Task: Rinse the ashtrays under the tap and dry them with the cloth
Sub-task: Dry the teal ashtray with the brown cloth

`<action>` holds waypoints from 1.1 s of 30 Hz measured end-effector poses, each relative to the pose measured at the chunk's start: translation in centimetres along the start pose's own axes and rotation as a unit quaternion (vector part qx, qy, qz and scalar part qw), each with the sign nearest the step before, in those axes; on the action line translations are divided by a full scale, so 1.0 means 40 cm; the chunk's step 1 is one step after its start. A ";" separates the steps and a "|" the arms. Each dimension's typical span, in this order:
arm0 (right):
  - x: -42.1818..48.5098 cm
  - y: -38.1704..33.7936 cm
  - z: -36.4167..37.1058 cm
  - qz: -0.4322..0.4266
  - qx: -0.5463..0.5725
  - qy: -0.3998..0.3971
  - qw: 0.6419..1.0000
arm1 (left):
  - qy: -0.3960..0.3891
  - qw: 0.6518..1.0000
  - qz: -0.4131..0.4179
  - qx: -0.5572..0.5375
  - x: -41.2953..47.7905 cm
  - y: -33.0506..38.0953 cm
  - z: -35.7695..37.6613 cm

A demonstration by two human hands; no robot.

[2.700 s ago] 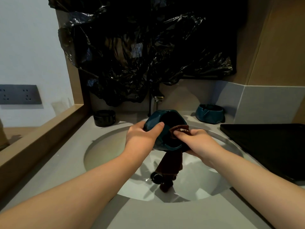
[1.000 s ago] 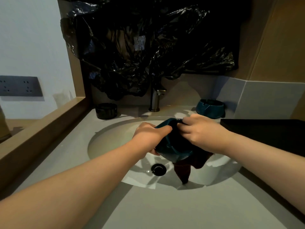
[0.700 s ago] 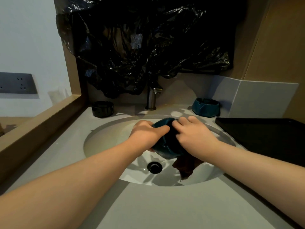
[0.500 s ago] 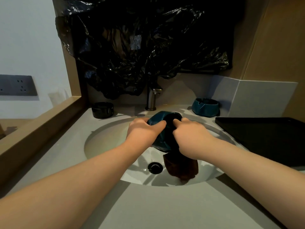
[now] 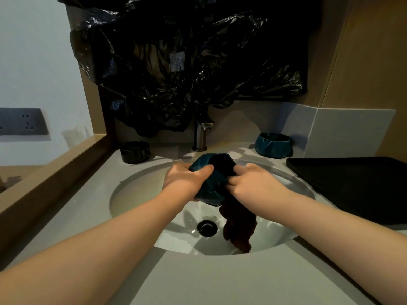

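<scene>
Left hand [image 5: 184,183] grips faceted teal ceramic ashtray [image 5: 209,179] above white round basin [image 5: 136,190], fingers curled round its rim; right hand [image 5: 253,186] presses soft brown cloth [image 5: 239,225] against it, fingers bent; ashtray likely heavy, stiff, wet-slippery, chippable; best held at rim.

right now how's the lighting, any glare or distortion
Head view: dim overall; brown cloth nearly lost in shadow below the right hand; glints on the sink and black plastic sheet; wide-angle bowing of the counter edge; teal ashtray in the left hand sharp.

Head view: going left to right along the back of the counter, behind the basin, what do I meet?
The black ashtray → tap → teal ashtray standing by the wall → black tray on the right.
</scene>
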State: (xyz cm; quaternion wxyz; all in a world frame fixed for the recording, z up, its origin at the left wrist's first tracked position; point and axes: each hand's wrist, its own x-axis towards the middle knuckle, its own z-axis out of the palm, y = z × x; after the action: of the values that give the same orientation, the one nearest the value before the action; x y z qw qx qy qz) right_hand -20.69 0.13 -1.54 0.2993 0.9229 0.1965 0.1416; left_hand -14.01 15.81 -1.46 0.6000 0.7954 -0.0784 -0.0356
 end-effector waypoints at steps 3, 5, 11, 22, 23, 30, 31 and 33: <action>-0.001 0.012 0.016 -0.033 -0.041 0.074 0.996 | -0.006 1.000 -0.015 -0.004 0.006 -0.002 -0.005; -0.009 0.005 0.031 -0.070 -0.034 0.109 0.991 | -0.005 1.000 -0.013 0.026 0.010 -0.009 -0.007; -0.020 0.022 0.030 0.176 0.233 0.153 0.944 | -0.012 0.999 -0.026 -0.016 0.021 -0.016 -0.017; -0.002 0.044 0.023 0.436 0.617 0.008 0.655 | -0.010 0.996 -0.026 -0.082 0.011 -0.012 -0.012; -0.001 0.051 0.020 0.443 0.616 0.026 0.651 | -0.008 0.996 -0.027 -0.080 0.012 -0.013 -0.013; -0.030 0.093 -0.026 0.271 0.489 0.287 0.778 | -0.039 0.994 -0.087 -0.055 0.004 -0.011 -0.008; -0.035 0.091 -0.023 0.190 0.399 0.315 0.840 | -0.046 0.993 -0.093 -0.052 0.002 -0.011 -0.007; -0.040 0.093 -0.002 0.014 0.186 0.310 0.932 | -0.062 0.992 -0.101 -0.049 -0.003 -0.012 -0.002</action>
State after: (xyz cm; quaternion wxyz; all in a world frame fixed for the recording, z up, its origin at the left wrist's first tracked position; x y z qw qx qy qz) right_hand -21.08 -3.29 0.55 0.0442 0.8747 0.2899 0.3859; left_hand -14.06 16.05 -1.89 0.6258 0.7650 -0.0330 -0.1486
